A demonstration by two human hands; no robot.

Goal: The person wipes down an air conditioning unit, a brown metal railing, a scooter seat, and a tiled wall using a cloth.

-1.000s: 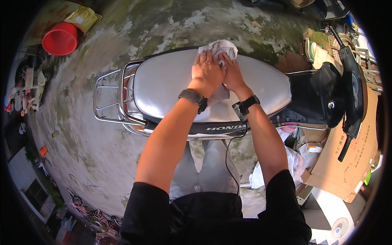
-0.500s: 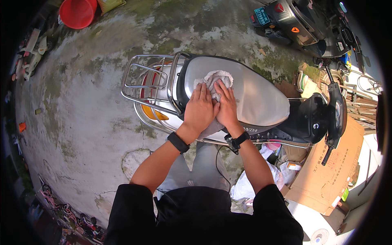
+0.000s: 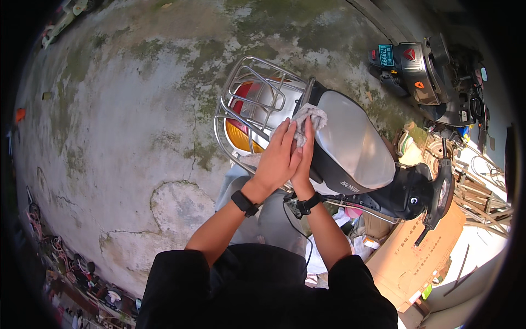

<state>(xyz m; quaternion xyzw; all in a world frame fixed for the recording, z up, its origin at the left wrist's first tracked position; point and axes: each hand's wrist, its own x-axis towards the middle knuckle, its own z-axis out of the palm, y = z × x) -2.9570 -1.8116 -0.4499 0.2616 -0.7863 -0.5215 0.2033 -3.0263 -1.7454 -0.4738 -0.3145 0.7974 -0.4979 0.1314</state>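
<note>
A crumpled grey-white cloth [image 3: 312, 114] rests at the rear of a scooter's silver seat [image 3: 356, 142], beside the chrome luggage rack [image 3: 262, 101]. My left hand [image 3: 276, 159], fingers straight and close together, presses on the cloth and partly overlaps my right hand [image 3: 301, 156]. The right hand's fingers also lie together on the cloth; some are hidden. Below the rack is a red and amber tail light [image 3: 236, 131]. The black handlebar [image 3: 438, 200] is at the right.
A second scooter [image 3: 416, 77] stands at the upper right. A large cardboard sheet [image 3: 408, 263], wooden sticks [image 3: 476, 203] and white bags crowd the lower right. Small bicycles [image 3: 71, 255] lie at the lower left edge. The mottled concrete floor [image 3: 120, 137] surrounds the scooter.
My hands and the cloth have moved from the seat's middle to its rear, by the rack. The view has shifted, so the scooter now appears angled and further right.
</note>
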